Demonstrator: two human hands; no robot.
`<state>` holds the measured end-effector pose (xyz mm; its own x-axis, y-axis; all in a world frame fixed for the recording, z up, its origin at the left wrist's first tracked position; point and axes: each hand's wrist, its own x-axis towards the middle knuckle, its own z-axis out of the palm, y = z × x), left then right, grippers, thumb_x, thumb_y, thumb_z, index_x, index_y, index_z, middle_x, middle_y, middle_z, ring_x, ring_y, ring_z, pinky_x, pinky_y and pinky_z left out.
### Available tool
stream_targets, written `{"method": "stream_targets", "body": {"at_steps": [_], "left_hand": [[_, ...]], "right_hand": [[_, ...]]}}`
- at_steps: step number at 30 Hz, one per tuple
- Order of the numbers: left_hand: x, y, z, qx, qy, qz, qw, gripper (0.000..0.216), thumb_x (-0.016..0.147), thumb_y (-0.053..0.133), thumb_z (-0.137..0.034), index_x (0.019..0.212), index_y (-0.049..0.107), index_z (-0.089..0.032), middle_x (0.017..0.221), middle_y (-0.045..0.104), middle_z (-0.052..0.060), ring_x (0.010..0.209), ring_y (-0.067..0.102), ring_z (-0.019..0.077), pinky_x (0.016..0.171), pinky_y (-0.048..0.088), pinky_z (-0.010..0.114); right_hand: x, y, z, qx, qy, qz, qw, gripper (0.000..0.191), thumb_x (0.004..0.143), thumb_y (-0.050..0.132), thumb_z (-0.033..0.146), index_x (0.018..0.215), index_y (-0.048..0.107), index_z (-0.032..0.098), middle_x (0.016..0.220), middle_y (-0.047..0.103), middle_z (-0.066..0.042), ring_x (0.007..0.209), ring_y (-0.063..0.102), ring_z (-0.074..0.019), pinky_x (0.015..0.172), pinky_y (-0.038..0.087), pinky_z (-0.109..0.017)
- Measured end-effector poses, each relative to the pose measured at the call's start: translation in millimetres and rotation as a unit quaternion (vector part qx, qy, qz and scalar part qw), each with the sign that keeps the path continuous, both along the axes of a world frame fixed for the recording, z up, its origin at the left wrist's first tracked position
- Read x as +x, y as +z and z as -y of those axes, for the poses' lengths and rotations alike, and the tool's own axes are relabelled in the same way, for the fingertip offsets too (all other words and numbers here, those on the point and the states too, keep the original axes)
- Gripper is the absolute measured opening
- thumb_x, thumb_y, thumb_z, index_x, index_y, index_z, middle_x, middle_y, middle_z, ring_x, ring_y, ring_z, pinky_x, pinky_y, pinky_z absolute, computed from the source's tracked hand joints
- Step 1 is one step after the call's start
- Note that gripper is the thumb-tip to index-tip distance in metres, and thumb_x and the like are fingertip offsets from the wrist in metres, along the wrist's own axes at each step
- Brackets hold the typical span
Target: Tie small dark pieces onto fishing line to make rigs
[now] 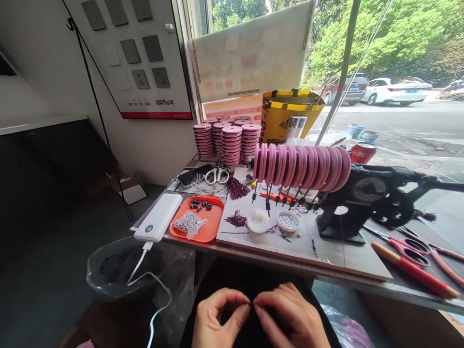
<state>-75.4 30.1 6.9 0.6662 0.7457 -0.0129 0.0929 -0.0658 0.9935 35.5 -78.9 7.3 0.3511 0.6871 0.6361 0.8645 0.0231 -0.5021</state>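
Note:
Both hands are held close together over my lap, just below the table's front edge. On my left hand (219,316), thumb and forefinger meet in a pinch. My right hand (290,316) pinches too, its fingertips almost touching the left ones. Whatever sits between the fingertips is too small and dark to make out. Nearest on the table are a white board (348,261), a white lid (258,221), a small tub of silvery beads (289,221) and a bundle of dark cord pieces (236,219).
A black hand-cranked machine (369,188) carries a row of pink spools (300,166). An orange tray (213,227) holds a bag of beads. A power bank (158,217) trails a white cable. Stacked spools (231,145), scissors (216,176), a yellow bag (275,118) and pink-handled scissors (409,249) lie around.

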Motion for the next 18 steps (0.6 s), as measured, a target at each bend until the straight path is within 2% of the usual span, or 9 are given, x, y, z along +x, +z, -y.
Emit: {"method": "stream_targets", "body": {"at_steps": [12,18], "left_hand": [[-3,-7.9,-2,0.131,-0.02,0.042,0.99,0.007,0.069,0.07,-0.019,0.063,0.07,-0.023,0.059,0.066,-0.004,0.056,0.06,0.01,0.057,0.046,0.015],[-2,-12.8,-4,0.186,-0.025,0.052,0.981,0.007,0.072,0.069,-0.02,0.065,0.068,-0.022,0.06,0.065,-0.003,0.055,0.061,0.0109,0.056,0.046,0.017]], "right_hand": [[-2,2.7,-2,-0.007,-0.013,0.047,0.999,0.012,0.082,0.052,0.008,0.077,0.052,0.019,0.059,0.054,0.003,0.053,0.049,-0.0114,0.058,0.039,-0.025],[-2,-0.5,-2,-0.005,-0.009,0.049,0.999,0.013,0.081,0.052,0.007,0.077,0.051,0.019,0.06,0.054,0.003,0.053,0.049,-0.0114,0.059,0.038,-0.025]]}}
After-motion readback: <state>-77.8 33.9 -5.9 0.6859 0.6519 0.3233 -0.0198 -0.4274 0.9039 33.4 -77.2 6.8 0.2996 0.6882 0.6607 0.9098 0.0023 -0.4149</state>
